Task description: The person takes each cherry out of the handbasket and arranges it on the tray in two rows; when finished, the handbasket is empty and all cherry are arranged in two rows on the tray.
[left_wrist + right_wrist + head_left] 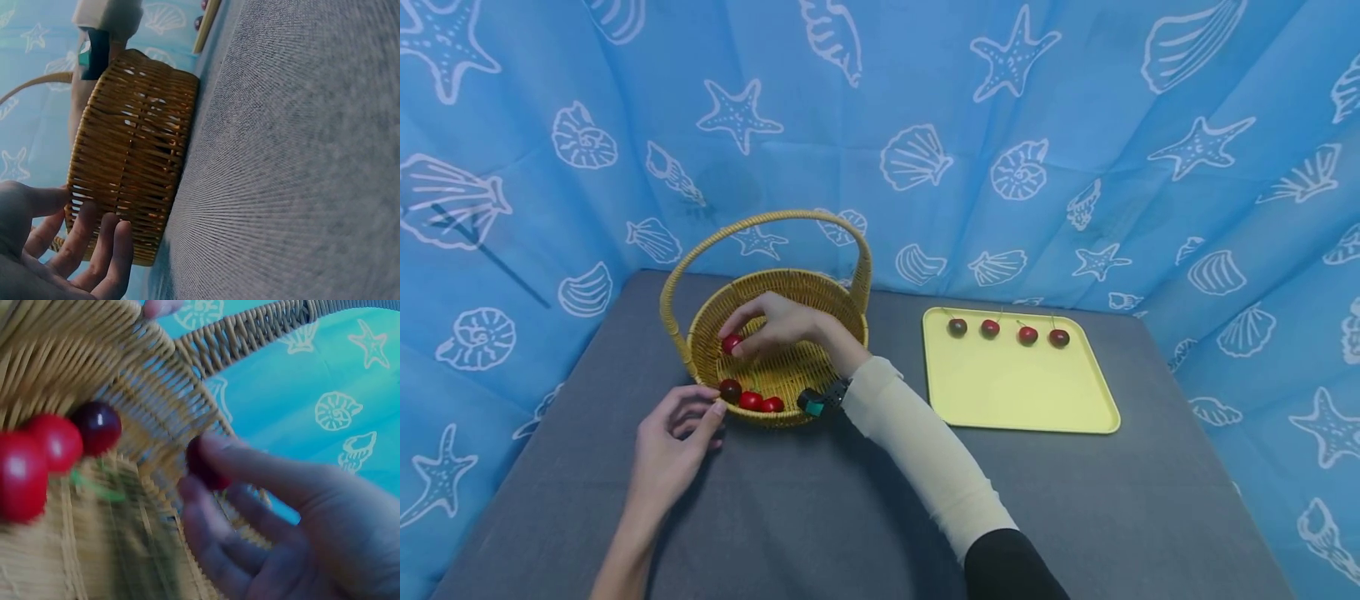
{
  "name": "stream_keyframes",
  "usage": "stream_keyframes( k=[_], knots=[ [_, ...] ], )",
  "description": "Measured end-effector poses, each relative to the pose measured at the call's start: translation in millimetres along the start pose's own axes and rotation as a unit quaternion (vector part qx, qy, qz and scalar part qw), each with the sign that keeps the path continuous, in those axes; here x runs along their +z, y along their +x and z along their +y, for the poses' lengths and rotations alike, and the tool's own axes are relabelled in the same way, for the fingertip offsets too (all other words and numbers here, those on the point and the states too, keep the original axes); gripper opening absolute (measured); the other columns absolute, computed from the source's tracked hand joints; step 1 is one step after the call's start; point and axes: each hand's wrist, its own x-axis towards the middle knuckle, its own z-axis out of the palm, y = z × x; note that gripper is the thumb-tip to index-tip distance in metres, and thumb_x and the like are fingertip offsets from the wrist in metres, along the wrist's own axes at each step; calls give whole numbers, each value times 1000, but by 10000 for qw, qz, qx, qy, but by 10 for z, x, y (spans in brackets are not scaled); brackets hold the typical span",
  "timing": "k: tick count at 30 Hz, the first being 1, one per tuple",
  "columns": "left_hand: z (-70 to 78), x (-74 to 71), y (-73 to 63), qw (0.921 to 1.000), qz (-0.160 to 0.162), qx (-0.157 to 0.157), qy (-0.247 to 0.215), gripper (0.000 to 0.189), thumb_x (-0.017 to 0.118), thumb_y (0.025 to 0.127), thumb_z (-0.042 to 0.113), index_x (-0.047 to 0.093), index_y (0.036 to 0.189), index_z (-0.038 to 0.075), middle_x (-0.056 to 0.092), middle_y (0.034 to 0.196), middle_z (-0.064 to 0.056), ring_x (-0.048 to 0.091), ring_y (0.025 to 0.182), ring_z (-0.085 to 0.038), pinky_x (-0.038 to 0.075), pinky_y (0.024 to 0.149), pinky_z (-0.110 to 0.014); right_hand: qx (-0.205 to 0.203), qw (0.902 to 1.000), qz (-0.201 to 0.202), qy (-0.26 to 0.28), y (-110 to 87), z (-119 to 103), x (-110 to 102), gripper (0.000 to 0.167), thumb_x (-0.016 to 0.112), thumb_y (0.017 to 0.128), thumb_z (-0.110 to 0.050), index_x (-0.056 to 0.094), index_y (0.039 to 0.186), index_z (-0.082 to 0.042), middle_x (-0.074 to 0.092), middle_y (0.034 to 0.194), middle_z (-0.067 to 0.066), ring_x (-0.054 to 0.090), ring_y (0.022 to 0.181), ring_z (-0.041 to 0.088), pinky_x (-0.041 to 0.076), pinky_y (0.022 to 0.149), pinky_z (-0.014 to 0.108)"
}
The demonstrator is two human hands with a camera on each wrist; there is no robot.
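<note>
In the head view, my right hand point(778, 321) is inside the wicker basket point(842, 296), pinching a red cherry point(731, 343) between thumb and fingers. The right wrist view shows this cherry point(206, 464) held close to the basket's woven wall. Three more cherries point(750, 401) lie together at the basket's near side, one darker than the others; a green stem shows by them. My left hand point(673, 442) holds the basket's near-left rim, its thumb and forefinger at the edge. The left wrist view has the other fingers point(112, 256) bent beside the woven side.
A pale yellow tray point(1018, 383) lies right of the basket, with several stemmed cherries point(1027, 335) in a row along its far side. The basket's tall handle point(767, 218) arches over it. A grey cloth point(820, 525) covers the table; a blue shell-patterned curtain point(850, 108) hangs behind.
</note>
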Motion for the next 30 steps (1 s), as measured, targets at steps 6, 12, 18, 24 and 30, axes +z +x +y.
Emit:
stream_keyframes(
  k=[6, 12, 18, 24, 30],
  knots=[
    [-5, 4, 6, 10000, 7, -21, -42, 30, 70, 108, 26, 64, 130, 6, 78, 109, -16, 78, 86, -12, 69, 71, -25, -99, 9999, 113, 9, -178, -74, -185, 41, 75, 103, -12, 67, 142, -3, 66, 148, 13, 74, 117, 42, 68, 97, 51],
    [-2, 8, 8, 10000, 29, -34, -17, 29, 70, 108, 25, 65, 130, 7, 78, 109, -15, 78, 85, -12, 70, 70, -25, -186, 9989, 419, -108, -439, -138, -349, 42, 76, 103, -15, 68, 143, -7, 68, 146, 12, 77, 115, 41, 69, 96, 42],
    [2, 12, 7, 9999, 94, -64, 30, 27, 71, 107, 23, 65, 129, 8, 79, 107, -11, 78, 84, -12, 69, 69, -25, -545, 9970, 529, -174, -734, -181, -464, 42, 76, 102, -12, 68, 143, -4, 69, 145, 11, 80, 111, 33, 69, 98, 47],
    [16, 10, 10, 9999, 75, -111, 47, 28, 71, 108, 25, 65, 130, 9, 78, 109, -13, 78, 85, -11, 69, 70, -24, -780, 9942, 654, -351, -1032, -188, -548, 39, 78, 100, -9, 71, 138, -5, 74, 134, 10, 81, 100, 27, 69, 92, 39],
    [7, 18, 2, 9999, 100, -22, 52, 27, 71, 108, 24, 66, 129, 8, 78, 109, -15, 78, 84, -11, 69, 69, -26, -1120, 9891, 838, -469, -1393, -193, -587, 38, 80, 95, -4, 74, 133, -3, 67, 137, 14, 70, 116, 30, 66, 102, 38]
  ],
)
